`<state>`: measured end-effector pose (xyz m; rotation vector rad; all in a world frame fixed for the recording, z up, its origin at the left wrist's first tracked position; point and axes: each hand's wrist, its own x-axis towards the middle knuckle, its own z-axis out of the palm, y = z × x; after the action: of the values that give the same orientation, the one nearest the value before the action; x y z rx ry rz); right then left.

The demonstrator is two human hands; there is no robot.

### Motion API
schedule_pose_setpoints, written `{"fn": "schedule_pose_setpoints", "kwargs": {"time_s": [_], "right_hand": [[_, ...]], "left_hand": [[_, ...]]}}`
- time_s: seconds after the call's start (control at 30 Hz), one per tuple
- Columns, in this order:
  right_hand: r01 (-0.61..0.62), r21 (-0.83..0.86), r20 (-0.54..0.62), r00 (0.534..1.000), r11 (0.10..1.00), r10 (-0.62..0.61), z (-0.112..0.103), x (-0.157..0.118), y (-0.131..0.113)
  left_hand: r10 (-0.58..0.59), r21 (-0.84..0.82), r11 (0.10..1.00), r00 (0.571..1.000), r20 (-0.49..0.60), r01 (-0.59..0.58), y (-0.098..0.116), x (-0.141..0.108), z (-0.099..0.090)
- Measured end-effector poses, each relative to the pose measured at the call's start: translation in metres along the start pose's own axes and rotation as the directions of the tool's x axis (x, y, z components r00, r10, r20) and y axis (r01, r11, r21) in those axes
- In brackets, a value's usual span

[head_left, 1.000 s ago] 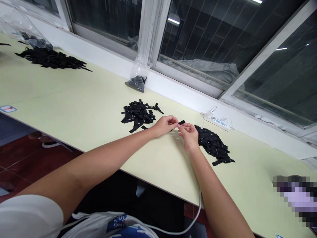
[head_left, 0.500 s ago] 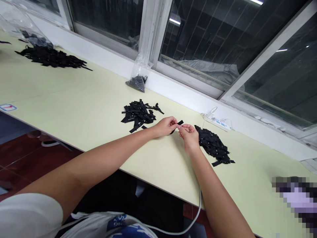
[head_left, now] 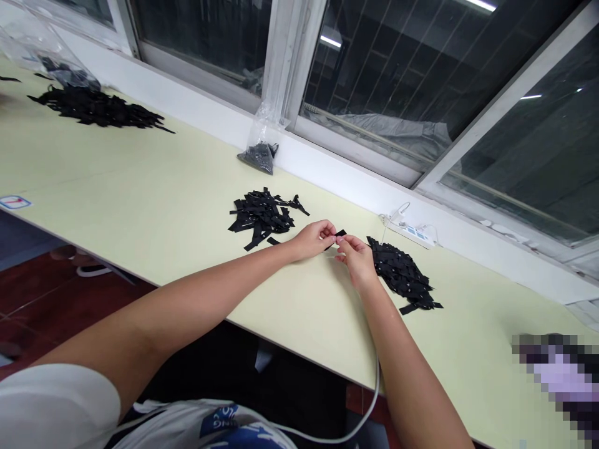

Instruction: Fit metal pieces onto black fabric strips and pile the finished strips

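On the pale yellow tabletop (head_left: 173,199), clock read from the two hands, going left to right: a blue-framed sticker (head_left: 15,202) sat at 9 o'clock on the table's front edge. At 10 o'clock, far off, a clear plastic bag (head_left: 70,73) with dark contents lay against a wide heap of black strips (head_left: 100,111). Between 10 and 11, a smaller clear bag (head_left: 259,149), dark bits at its bottom, stood near the white wall. Between 9 and 10, nearer, lay a loose pile of strips (head_left: 262,215), with a single strip (head_left: 272,241) just beside it.

Left hand (head_left: 314,239): thumb and fingertips pinched closed on a black fabric strip (head_left: 341,233). The strip was at the clock's centre, up off the piles, one end poking past the fingertips at about 1 o'clock. Right hand (head_left: 357,259): also pinched closed on it, fingertips touching the left's or nearly, can't tell which.

At 5 o'clock a white cable (head_left: 377,368) curved past the table edge by the right forearm. At 4 o'clock, a denser pile (head_left: 403,274) lay just beside the right hand; at 3, a white power strip (head_left: 414,235) ran along the wall.
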<state>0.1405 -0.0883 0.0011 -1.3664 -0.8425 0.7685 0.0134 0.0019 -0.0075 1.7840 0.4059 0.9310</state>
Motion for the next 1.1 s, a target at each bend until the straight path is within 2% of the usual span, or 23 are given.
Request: {"fn": "schedule_pose_setpoints", "kwargs": {"time_s": [0.3,0.63,1.1], "right_hand": [[-0.008,0.017,-0.040,0.999,1.000,0.009,-0.005,0.005,0.004],[-0.115,0.065,0.029,0.993,0.991,0.113,-0.006,0.003,0.002],[-0.163,0.094,0.027,0.987,0.982,0.161,-0.008,0.005,0.004]], "left_hand": [[0.032,0.068,0.997,0.999,0.039,-0.034,-0.003,-0.002,0.000],[0.094,0.218,0.969,0.990,0.106,-0.115,0.007,-0.007,-0.002],[0.163,0.264,0.949,0.985,0.062,-0.173,0.006,-0.005,-0.004]]}}
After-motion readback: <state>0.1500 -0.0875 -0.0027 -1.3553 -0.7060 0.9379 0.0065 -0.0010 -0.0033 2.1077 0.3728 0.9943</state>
